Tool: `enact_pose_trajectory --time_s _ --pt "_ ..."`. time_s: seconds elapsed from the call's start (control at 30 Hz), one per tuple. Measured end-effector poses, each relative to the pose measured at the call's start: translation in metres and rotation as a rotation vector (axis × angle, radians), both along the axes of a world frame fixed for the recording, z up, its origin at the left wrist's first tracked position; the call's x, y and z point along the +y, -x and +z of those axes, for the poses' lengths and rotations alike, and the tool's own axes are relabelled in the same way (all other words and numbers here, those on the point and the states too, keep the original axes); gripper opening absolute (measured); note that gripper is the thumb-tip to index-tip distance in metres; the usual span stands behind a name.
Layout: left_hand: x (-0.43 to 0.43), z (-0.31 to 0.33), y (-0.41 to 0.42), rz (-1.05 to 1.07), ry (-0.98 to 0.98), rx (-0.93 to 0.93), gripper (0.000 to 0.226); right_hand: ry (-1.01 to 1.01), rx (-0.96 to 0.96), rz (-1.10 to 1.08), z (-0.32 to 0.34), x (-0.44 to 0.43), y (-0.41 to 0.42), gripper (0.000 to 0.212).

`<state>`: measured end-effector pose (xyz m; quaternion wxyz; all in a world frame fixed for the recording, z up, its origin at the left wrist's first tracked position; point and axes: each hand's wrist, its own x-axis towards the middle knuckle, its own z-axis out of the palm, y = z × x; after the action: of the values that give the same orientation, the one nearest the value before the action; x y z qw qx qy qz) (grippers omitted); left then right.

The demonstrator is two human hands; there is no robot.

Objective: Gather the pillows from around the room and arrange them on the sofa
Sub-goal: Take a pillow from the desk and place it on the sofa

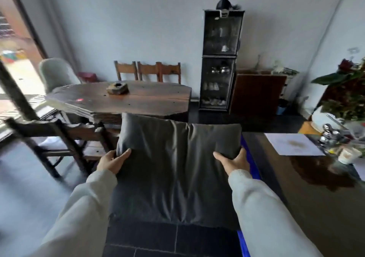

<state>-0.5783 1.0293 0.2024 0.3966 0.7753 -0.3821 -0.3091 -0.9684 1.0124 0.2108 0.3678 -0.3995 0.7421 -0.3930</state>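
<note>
A large dark grey pillow (175, 169) is held up flat in front of me, above the dark tiled floor. My left hand (112, 161) grips its left edge, thumb on top and fingers tucked under. On the opposite edge my right hand (233, 163) clamps the pillow the same way. A strip of something blue (251, 164) shows under the pillow's right side. No sofa is in view.
A dark wooden dining table (122, 100) stands just beyond the pillow, with wooden chairs (148, 71) behind and a dark chair (55, 138) at left. A tall black glass cabinet (219, 61) stands against the wall. A glossy dark counter (320, 189) with papers, a cup and plants is at right.
</note>
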Motion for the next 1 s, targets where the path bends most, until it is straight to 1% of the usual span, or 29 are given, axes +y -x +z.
enact_pose_trajectory --time_s 0.07,0.17,0.27,0.37,0.43,0.53,0.6,0.83,1.0 --pt "0.024 0.005 -0.064 0.12 0.042 0.032 0.044 0.014 -0.025 0.104 0.005 -0.016 -0.071 0.112" --pt "0.059 0.008 -0.146 0.258 0.051 0.058 0.047 0.015 -0.052 0.264 0.013 -0.036 -0.165 0.113" --pt "0.095 0.01 -0.214 0.407 0.082 0.051 0.05 0.029 -0.056 0.416 0.018 -0.05 -0.251 0.114" --pt "0.123 0.008 -0.269 0.536 0.089 0.041 0.055 0.067 -0.051 0.544 0.021 -0.069 -0.329 0.109" --pt "0.138 0.004 -0.299 0.617 0.105 0.058 0.055 0.091 -0.036 0.619 0.019 -0.083 -0.378 0.108" --pt "0.146 -0.004 -0.341 0.712 0.116 0.049 0.04 0.104 -0.019 0.724 0.014 -0.108 -0.449 0.108" --pt "0.142 -0.006 -0.368 0.78 0.126 0.046 0.035 0.101 -0.026 0.785 0.008 -0.129 -0.494 0.109" --pt "0.116 -0.003 -0.448 0.971 0.137 0.052 0.034 0.081 0.105 0.968 0.003 -0.202 -0.64 0.107" --pt "0.113 0.002 -0.498 1.096 0.159 0.076 0.035 0.084 0.055 1.121 0.012 -0.231 -0.737 0.109"
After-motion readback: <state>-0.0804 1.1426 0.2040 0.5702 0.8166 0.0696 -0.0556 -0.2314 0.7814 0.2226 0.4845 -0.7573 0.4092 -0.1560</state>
